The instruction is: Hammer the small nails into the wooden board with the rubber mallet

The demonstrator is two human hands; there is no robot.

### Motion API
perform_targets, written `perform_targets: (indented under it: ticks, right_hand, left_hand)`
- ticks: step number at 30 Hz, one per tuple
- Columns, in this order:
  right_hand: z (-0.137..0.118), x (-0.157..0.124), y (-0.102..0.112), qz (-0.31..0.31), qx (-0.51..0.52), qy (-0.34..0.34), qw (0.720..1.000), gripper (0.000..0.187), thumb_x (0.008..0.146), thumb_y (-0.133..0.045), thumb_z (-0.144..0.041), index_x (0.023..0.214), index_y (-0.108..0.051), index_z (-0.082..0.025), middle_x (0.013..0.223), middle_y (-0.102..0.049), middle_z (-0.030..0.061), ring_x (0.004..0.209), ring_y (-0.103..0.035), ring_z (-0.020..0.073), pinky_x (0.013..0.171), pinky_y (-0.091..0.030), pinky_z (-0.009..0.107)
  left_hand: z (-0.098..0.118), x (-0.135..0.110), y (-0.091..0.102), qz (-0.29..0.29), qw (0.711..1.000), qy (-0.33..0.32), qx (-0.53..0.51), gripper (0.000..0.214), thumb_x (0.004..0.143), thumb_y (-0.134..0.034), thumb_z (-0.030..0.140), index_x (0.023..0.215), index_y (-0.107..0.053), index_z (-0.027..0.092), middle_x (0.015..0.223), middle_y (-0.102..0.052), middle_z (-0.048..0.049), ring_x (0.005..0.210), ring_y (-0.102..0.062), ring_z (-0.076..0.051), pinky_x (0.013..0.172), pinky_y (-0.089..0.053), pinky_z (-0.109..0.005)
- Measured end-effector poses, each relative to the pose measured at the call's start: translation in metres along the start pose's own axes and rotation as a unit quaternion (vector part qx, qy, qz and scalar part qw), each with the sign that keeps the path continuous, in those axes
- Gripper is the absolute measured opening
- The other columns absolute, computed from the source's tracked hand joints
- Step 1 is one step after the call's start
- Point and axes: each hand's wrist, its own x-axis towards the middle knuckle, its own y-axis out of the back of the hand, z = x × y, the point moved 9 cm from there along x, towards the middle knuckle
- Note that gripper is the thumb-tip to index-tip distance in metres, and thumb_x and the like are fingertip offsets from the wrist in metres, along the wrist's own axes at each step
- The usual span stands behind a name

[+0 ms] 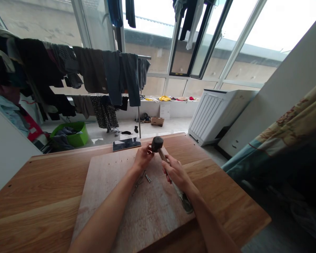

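My right hand (175, 171) is wrapped round the wooden handle of a mallet (157, 144). The mallet's black head is raised toward the far side of a pale wooden board (102, 196). Right beside the head, the fingers of my left hand (143, 157) are pinched together over the board's far edge. What they hold, if anything, is hidden or too small to make out. Several loose nails (147, 178) lie on the board below my left hand. A row of small dark spots (121, 161), holes or nail heads, runs along the board's far edge.
The board rests on a wooden table (42, 179). A phone (126, 144) lies at the table's far edge. Beyond stand a laundry rack with clothes (113, 75), a green tub (77, 135) and a white cabinet-like unit (208, 112). A curtain (287, 130) hangs at right.
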Motion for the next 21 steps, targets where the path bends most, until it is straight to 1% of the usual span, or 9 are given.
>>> perform_targets:
  ticks: [4,6,8,10,12,14,16,18,21]
  right_hand:
    - [0.000,0.002,0.008,0.045,0.030,0.002,0.999,0.024,0.091,-0.048,-0.040,0.100,-0.056,-0.020,0.060,-0.054,-0.0068,0.037,-0.051,0.0094,0.034,-0.040,0.018]
    - [0.002,0.004,0.012,0.065,0.033,-0.013,0.997,0.021,0.091,-0.048,-0.039,0.097,-0.055,-0.020,0.059,-0.053,-0.0067,0.037,-0.051,0.0099,0.034,-0.040,0.019]
    - [0.007,0.007,0.016,0.078,0.027,-0.027,0.996,0.016,0.091,-0.048,-0.035,0.093,-0.054,-0.021,0.059,-0.053,-0.0064,0.037,-0.051,0.0103,0.034,-0.041,0.020]
    - [0.011,0.009,0.016,0.080,0.029,-0.038,0.996,0.013,0.091,-0.047,-0.032,0.089,-0.053,-0.021,0.059,-0.054,-0.0059,0.037,-0.051,0.0106,0.034,-0.041,0.021]
    - [0.015,0.011,0.015,0.076,0.038,-0.045,0.995,0.012,0.091,-0.046,-0.031,0.087,-0.052,-0.021,0.059,-0.053,-0.0057,0.038,-0.051,0.0109,0.034,-0.041,0.021]
    - [0.017,0.012,0.013,0.075,0.042,-0.047,0.995,0.012,0.091,-0.047,-0.031,0.086,-0.052,-0.021,0.060,-0.053,-0.0057,0.038,-0.051,0.0109,0.034,-0.041,0.021]
    - [0.017,0.012,0.011,0.075,0.044,-0.045,0.995,0.011,0.090,-0.047,-0.031,0.086,-0.052,-0.022,0.059,-0.052,-0.0060,0.037,-0.051,0.0112,0.034,-0.040,0.022]
    - [0.016,0.011,0.009,0.070,0.045,-0.042,0.996,0.011,0.089,-0.048,-0.032,0.086,-0.052,-0.022,0.059,-0.052,-0.0059,0.038,-0.051,0.0118,0.035,-0.040,0.022]
    - [0.016,0.011,0.006,0.061,0.046,-0.040,0.996,0.011,0.088,-0.048,-0.033,0.086,-0.052,-0.023,0.059,-0.053,-0.0059,0.038,-0.052,0.0120,0.036,-0.041,0.022]
  left_hand:
    - [0.001,0.003,0.000,-0.007,1.000,0.020,0.004,0.038,0.077,-0.065,0.018,0.114,-0.062,0.020,0.089,-0.071,-0.0029,0.069,-0.066,-0.014,0.066,-0.054,-0.026]
    - [0.006,0.007,0.007,-0.012,0.998,0.023,0.058,0.033,0.077,-0.065,0.025,0.109,-0.063,0.018,0.093,-0.069,-0.0046,0.070,-0.064,-0.015,0.064,-0.052,-0.026]
    - [0.015,0.010,0.012,-0.061,0.988,0.016,0.140,0.021,0.077,-0.063,0.028,0.095,-0.065,0.017,0.087,-0.067,-0.0041,0.070,-0.062,-0.016,0.064,-0.050,-0.027]
    - [0.023,0.006,0.015,-0.142,0.970,0.013,0.196,0.010,0.071,-0.065,0.027,0.077,-0.065,0.019,0.072,-0.064,-0.0011,0.065,-0.059,-0.017,0.059,-0.045,-0.025]
    - [0.030,-0.006,0.019,-0.211,0.950,0.012,0.230,0.012,0.061,-0.071,0.025,0.066,-0.061,0.021,0.061,-0.059,0.0014,0.057,-0.055,-0.016,0.053,-0.040,-0.025]
    - [0.037,-0.023,0.021,-0.247,0.930,0.005,0.271,0.015,0.057,-0.072,0.020,0.064,-0.059,0.022,0.059,-0.058,0.0010,0.056,-0.055,-0.018,0.052,-0.039,-0.026]
    - [0.042,-0.040,0.017,-0.256,0.916,-0.006,0.308,0.014,0.059,-0.068,0.014,0.067,-0.059,0.023,0.062,-0.060,-0.0013,0.059,-0.058,-0.020,0.055,-0.042,-0.027]
    - [0.046,-0.051,0.009,-0.250,0.915,-0.014,0.316,0.018,0.061,-0.063,0.008,0.071,-0.060,0.022,0.065,-0.063,-0.0038,0.062,-0.062,-0.023,0.059,-0.045,-0.029]
    - [0.049,-0.053,-0.003,-0.242,0.923,-0.021,0.300,0.021,0.059,-0.060,0.003,0.070,-0.060,0.021,0.064,-0.064,-0.0048,0.063,-0.064,-0.024,0.062,-0.048,-0.031]
